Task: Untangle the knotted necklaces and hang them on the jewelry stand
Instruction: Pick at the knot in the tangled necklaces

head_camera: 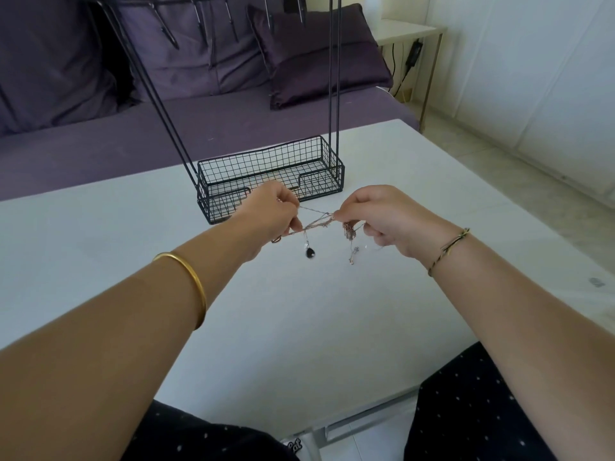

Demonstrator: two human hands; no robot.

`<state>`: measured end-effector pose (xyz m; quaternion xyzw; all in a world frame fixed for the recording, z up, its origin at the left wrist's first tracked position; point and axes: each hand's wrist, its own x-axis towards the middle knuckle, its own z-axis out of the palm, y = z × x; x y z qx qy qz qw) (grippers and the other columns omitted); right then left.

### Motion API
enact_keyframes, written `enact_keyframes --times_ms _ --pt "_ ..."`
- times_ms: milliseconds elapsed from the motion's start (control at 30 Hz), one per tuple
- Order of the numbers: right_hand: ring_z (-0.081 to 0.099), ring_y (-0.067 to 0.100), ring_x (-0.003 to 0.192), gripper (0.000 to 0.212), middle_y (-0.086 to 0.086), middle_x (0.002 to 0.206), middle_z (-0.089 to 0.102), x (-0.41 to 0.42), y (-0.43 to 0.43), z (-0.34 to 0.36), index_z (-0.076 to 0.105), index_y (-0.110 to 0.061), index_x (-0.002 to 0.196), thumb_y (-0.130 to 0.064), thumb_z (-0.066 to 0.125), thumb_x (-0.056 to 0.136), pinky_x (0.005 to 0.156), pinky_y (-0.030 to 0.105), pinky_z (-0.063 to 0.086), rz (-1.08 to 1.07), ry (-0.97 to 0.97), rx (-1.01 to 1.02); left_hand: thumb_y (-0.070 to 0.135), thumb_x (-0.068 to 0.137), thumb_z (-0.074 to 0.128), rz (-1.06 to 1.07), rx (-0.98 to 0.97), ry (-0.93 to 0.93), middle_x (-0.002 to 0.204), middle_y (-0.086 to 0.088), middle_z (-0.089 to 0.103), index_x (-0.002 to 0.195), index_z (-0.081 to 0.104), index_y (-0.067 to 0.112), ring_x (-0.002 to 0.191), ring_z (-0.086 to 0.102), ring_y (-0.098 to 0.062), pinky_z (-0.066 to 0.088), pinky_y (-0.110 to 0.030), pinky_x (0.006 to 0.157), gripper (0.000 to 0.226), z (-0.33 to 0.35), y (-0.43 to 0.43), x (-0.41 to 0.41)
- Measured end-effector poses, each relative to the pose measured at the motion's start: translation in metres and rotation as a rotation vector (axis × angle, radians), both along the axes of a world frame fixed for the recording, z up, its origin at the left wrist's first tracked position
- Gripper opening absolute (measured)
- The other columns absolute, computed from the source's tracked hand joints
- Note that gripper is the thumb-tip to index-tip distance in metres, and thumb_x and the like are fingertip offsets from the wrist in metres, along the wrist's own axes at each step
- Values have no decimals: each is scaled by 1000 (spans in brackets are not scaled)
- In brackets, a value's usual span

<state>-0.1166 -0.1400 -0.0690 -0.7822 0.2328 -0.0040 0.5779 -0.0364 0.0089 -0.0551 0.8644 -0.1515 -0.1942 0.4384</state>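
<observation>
A tangle of thin metal necklaces (317, 223) is stretched in the air between my two hands, just above the white table (299, 311). My left hand (271, 212) pinches the chains at the left end. My right hand (382, 216) pinches the bunched chains at the right end. A dark teardrop pendant (310, 253) hangs below the tangle, and a small silver end (352, 256) dangles near my right hand. The black wire jewelry stand (269, 181) with its basket base stands right behind my hands; its hooks (199, 18) run along the top edge of the view.
A purple sofa (133, 128) with cushions sits behind the table. A small white side table (409, 31) and a cable are at the back right. My knees in dark dotted fabric (472, 410) are under the table's near edge.
</observation>
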Motion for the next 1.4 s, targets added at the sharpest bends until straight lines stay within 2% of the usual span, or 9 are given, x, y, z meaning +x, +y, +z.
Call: enact_keyframes --times_ms 200,467,600,733,833,1033,1167,1300,1400 --pt "43 -3 38 10 -2 63 53 -7 0 5 70 -1 92 -1 67 82 34 7 25 71 -54 -141 5 97 43 29 36 17 68 -1 68 97 50 16 44 42 -10 37 -19 45 12 1 10 4" --pt "43 4 57 14 -6 62 52 -6 1 7 72 -2 96 -6 70 82 34 6 25 30 -17 -141 7 100 41 29 116 -10 64 -4 68 86 47 12 36 55 -4 39 -21 46 16 -5 17 8" --pt "46 1 53 12 -9 55 53 -5 0 5 72 -2 93 -2 70 82 35 4 26 42 6 -149 14 100 38 -2 244 -37 65 -9 72 99 52 2 66 64 -19 43 -30 61 18 -10 16 11" --pt "42 2 45 12 -2 64 53 -3 3 -1 71 2 93 -4 65 85 35 7 26 50 -21 -208 9 100 33 -6 325 100 73 -12 68 99 54 1 57 59 -18 41 -23 49 23 -10 15 6" --pt "41 -1 35 11 0 69 58 -5 5 0 70 -2 91 -5 59 89 35 7 24 85 -51 -178 9 99 40 -24 352 257 93 -10 62 105 58 3 68 60 -16 44 -22 48 20 -9 17 1" --pt "44 -6 41 12 -2 70 64 -6 8 5 70 -10 88 -11 58 92 40 12 27 137 -106 -151 1 88 59 -126 171 175 121 1 59 106 66 20 115 52 -15 51 -25 73 26 -7 8 1" --pt "47 -7 43 13 -1 70 65 -6 9 7 69 -13 84 -10 59 91 40 7 30 141 -158 -149 7 86 67 -233 16 203 110 3 70 107 68 18 102 62 -6 44 -27 80 24 0 3 -6" --pt "47 -6 43 11 1 74 64 -6 9 7 71 -6 89 -7 60 89 42 5 31 117 -234 -145 12 86 69 -222 8 189 91 5 71 91 66 18 86 65 -5 45 -27 82 8 2 3 -6" --pt "46 -8 43 7 -14 60 59 -5 9 6 70 -9 85 -8 63 87 44 4 31 73 -274 -149 9 88 63 -168 -23 220 81 2 70 82 62 17 79 66 -8 44 -33 89 10 3 3 -5"
